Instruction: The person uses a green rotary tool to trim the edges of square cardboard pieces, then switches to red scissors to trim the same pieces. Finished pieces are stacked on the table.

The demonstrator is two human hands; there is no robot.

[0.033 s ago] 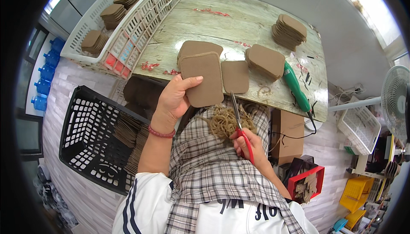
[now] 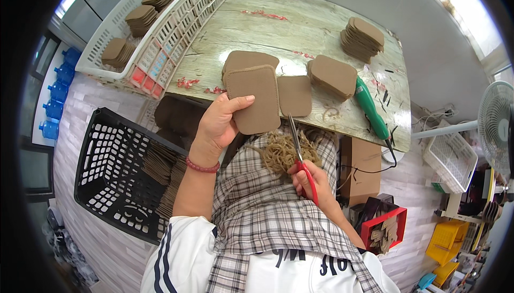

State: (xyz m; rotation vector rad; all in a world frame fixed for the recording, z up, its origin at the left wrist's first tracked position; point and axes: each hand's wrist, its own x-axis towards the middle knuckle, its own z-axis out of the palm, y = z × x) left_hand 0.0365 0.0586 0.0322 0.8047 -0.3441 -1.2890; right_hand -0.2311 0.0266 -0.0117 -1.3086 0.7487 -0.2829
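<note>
Between thumb and fingers, my left hand (image 2: 218, 122) holds up a brown rounded-corner fabric pad (image 2: 254, 103) with a stitched rim, at the table's near edge. My right hand (image 2: 319, 181) is closed around the red handles of a pair of scissors (image 2: 307, 179), whose blades point up toward the table. Behind the scissors, a tangle of tan thread trimmings (image 2: 276, 154) lies on the plaid apron (image 2: 251, 196) over my lap. A single smaller brown pad (image 2: 295, 96) lies flat on the table beside the held one. Partly behind the held pad is another brown pad (image 2: 249, 59).
On the table (image 2: 235, 31) are two pad stacks (image 2: 333, 76) (image 2: 363, 39) and a green corded hand tool (image 2: 371, 108). A white basket (image 2: 160, 52) with pad stacks stands left. Below it sits a black crate (image 2: 115, 170) of brown pieces. A fan (image 2: 495, 122) stands at right.
</note>
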